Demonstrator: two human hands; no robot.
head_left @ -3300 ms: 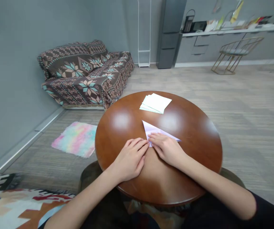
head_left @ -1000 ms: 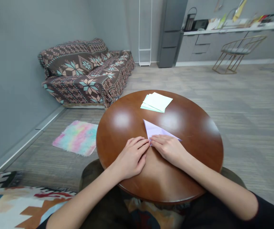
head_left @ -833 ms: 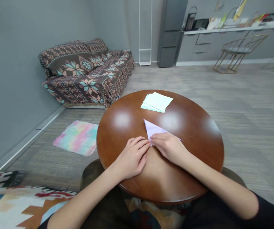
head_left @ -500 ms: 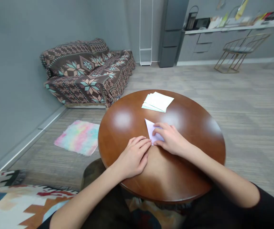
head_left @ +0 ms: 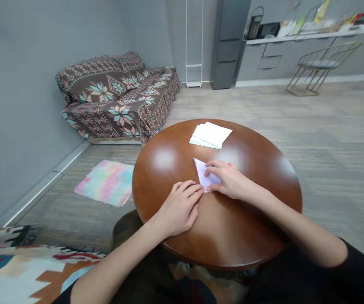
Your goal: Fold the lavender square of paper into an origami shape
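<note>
A small purple sheet of folded paper (head_left: 201,174) lies on the table in front of me, its pointed corner toward the far left. My left hand (head_left: 182,202) rests flat on the tabletop, with its fingertips on the paper's near left corner. Arched over the right part of the paper is my right hand (head_left: 226,177). Its thumb touches the paper by the near edge, and its curved fingers stand apart from the thumb, touching farther up. That hand covers the paper's right side.
Several pale paper sheets (head_left: 212,134) lie in a loose stack on the far part of the round brown table (head_left: 156,190). A patterned sofa (head_left: 118,97) and a fluffy pastel rug (head_left: 105,181) are at left. A gold-framed chair (head_left: 319,65) stands by the kitchen counter.
My right thumb has slid a little to the right along the paper's near edge, baring more of the paper. My left hand stays on the corner. The view has shifted slightly.
</note>
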